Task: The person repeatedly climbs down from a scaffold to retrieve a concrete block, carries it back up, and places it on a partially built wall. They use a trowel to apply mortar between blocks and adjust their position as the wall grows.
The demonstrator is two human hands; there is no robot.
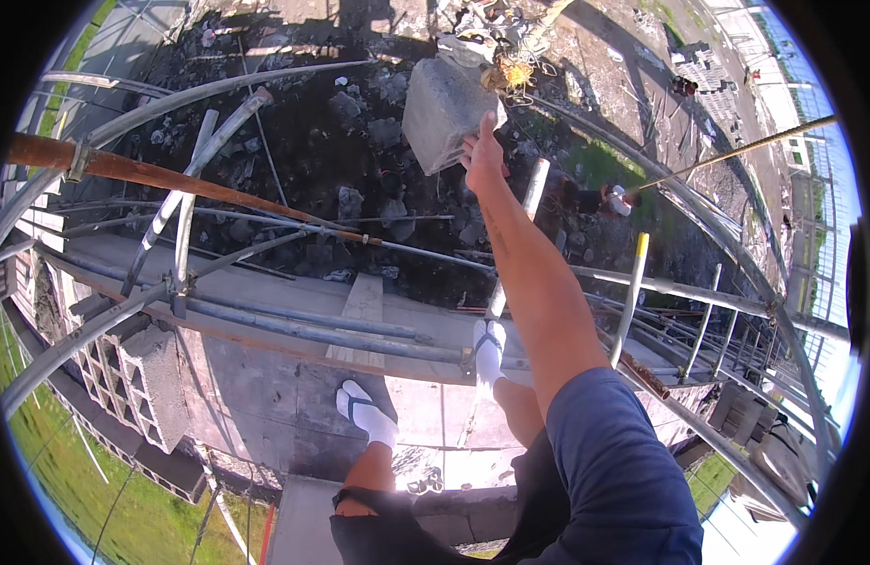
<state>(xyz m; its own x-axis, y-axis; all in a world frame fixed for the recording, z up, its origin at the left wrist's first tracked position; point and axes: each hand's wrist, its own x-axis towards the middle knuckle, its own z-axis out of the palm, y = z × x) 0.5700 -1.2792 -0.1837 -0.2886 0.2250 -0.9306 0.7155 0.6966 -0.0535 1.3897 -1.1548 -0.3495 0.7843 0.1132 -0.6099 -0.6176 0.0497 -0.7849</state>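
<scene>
Sunlit concrete ledge [265, 395], scaffold pipes [294, 325], dark rubble-strewn ground [341, 141] far below.

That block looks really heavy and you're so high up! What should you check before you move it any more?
1. Right hand touching the grey concrete block: ok, fingers on its lower edge; grip strength cannot tell.
2. Left hand free to help: cannot tell, it is out of view.
3. Feet planted: ok, both on the concrete slab, the right foot close to the edge.
4. Ground below clear of people: not ok, a person is down there near the rubble.
5. Scaffold pipes out of the block's way: cannot tell.
</scene>
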